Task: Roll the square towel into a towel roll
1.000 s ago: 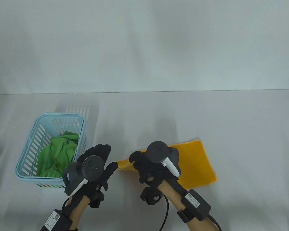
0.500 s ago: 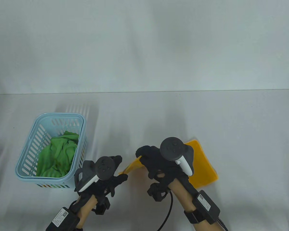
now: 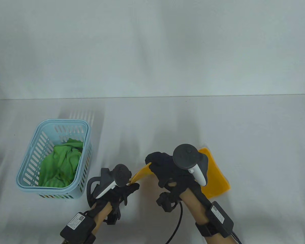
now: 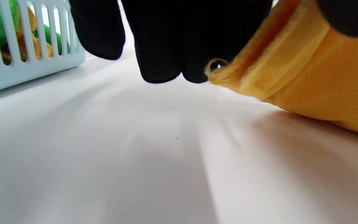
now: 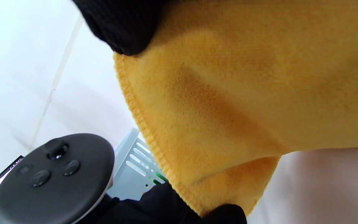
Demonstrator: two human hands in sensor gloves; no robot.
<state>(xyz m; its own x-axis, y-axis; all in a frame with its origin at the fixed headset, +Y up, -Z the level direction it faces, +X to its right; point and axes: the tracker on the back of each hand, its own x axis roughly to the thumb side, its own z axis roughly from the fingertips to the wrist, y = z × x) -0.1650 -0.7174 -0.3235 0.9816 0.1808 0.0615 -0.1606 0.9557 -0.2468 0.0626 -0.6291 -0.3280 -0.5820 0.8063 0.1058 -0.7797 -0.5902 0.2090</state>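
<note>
My left fingers [image 4: 163,46] pinch one corner of the square yellow-orange microfibre towel [image 3: 216,175], and in the left wrist view the stitched hem sits right against the gloved tips, lifted off the white tabletop [image 3: 256,142]. My right fingers [image 3: 155,157] grasp the same near-left edge a little further along; in the right wrist view a black fingertip presses on the cloth at the top while the fabric hangs below it. Between my left hand [image 3: 122,189] and my right hand [image 3: 172,172] that edge rises in a slanted strip, while the far part of the towel lies flat on the tabletop, to the right of my right hand. Left of my left hand I see a light blue slotted plastic basket [image 3: 28,162] holding a crumpled green cloth [image 3: 61,162], apart from the towel.
</note>
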